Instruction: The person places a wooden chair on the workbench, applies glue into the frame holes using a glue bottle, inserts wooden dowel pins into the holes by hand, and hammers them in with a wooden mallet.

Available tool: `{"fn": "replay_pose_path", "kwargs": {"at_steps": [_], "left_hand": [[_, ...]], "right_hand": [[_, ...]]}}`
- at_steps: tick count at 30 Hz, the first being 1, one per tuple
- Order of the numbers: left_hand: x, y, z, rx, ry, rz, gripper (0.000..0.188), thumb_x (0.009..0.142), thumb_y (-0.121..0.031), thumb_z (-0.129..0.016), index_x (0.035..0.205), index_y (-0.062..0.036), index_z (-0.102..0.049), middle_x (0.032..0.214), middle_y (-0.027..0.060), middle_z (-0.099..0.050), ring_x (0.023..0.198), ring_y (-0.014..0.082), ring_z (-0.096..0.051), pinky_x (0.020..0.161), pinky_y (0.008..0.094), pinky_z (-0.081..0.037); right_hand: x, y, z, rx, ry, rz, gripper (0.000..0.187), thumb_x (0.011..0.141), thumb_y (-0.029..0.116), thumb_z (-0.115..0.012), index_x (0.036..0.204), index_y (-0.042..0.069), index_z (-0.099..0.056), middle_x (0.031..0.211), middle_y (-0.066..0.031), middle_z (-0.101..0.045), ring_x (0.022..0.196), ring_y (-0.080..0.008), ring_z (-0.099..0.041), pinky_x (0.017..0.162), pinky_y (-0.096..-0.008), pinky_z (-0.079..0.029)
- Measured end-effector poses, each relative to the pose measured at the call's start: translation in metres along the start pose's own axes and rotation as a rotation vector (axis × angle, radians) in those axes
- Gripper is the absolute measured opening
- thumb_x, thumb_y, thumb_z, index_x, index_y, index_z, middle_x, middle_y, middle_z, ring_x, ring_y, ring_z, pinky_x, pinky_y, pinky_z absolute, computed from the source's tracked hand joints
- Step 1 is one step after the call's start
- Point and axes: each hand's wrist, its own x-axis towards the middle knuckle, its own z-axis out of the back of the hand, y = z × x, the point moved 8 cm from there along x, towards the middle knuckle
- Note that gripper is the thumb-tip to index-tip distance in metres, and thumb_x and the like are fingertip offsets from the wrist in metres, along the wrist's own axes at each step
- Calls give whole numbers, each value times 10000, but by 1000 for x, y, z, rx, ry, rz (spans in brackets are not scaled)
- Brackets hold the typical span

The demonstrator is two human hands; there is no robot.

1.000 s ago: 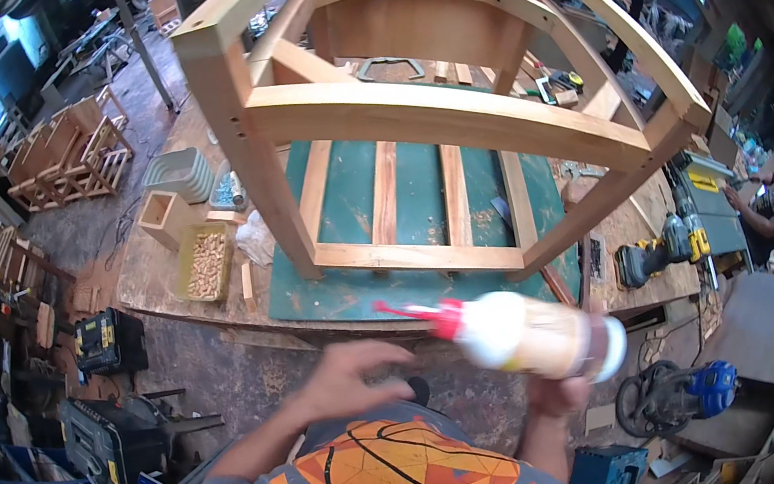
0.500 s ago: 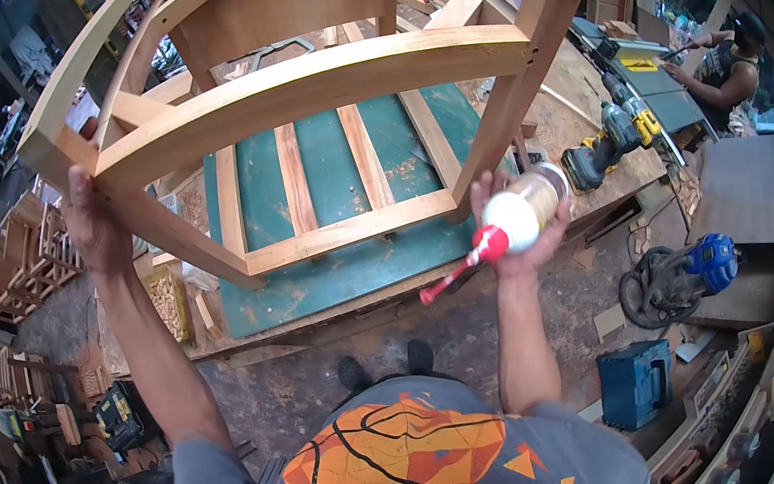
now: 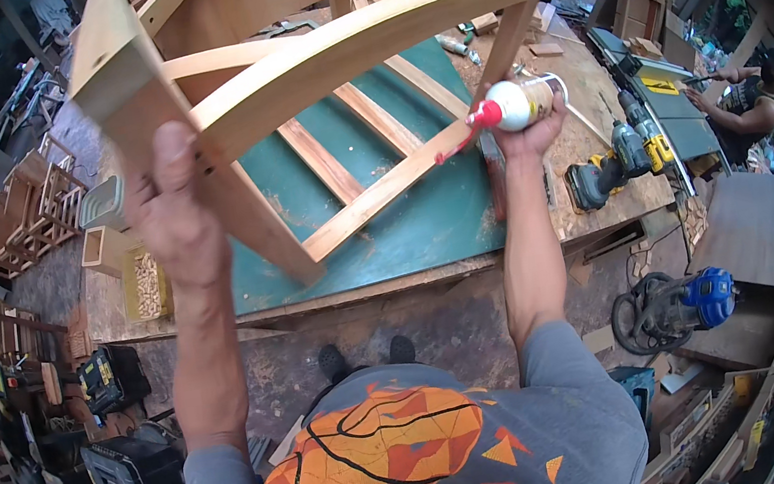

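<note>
A wooden chair frame (image 3: 357, 49), with a curved front rail, legs and slats, stands tilted over a green board (image 3: 424, 221) on the workbench. My left hand (image 3: 180, 214) is closed around its near left leg, thumb on the near face and some fingers hidden behind. In my right hand (image 3: 536, 129) lies a white glue bottle (image 3: 519, 103) with a red cap and a red nozzle pointing left. That hand is beside the frame's right leg, and I cannot tell whether it touches the wood.
Cordless drills (image 3: 630, 148) lie at the bench's right end. A yellow tub of wooden dowels (image 3: 147, 283) sits at the left. On the floor to the right is a blue vacuum (image 3: 705, 298). Another person (image 3: 752, 103) works at a table far right.
The chair frame has turned, its left side swinging up and nearer while its right side moves away. Both hands have moved with it, my right farther forward, still holding the glue bottle.
</note>
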Motion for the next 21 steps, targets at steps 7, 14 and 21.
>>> {"fn": "replay_pose_path", "kwargs": {"at_steps": [7,14,21], "left_hand": [[-1,-22,-54,266,-103,-438,488,1007,-298,-538,1356,43,-525,1342,157,-559,1240,276,-523,1107,386,-382],[128,107,108,98,-258,-60,485,941,-178,-652,1360,39,-540,1327,172,-596,1169,211,-603,1056,348,-472],[252,314,77,585,117,197,748,789,-247,-787,1397,72,-489,1279,200,-665,1150,300,-656,973,402,-517]], "right_hand": [[53,-3,6,-99,123,-94,551,768,586,-623,1135,181,-697,1101,-75,-724,1025,-369,-695,916,-574,-563],[-126,-66,-77,93,332,-169,782,843,625,-691,1303,3,-575,1400,-203,-545,1256,-365,-552,1096,-556,-434],[-245,-193,-97,256,31,-351,878,835,731,-625,1329,6,-598,1478,-180,-509,1371,-383,-470,1162,-613,-355]]}}
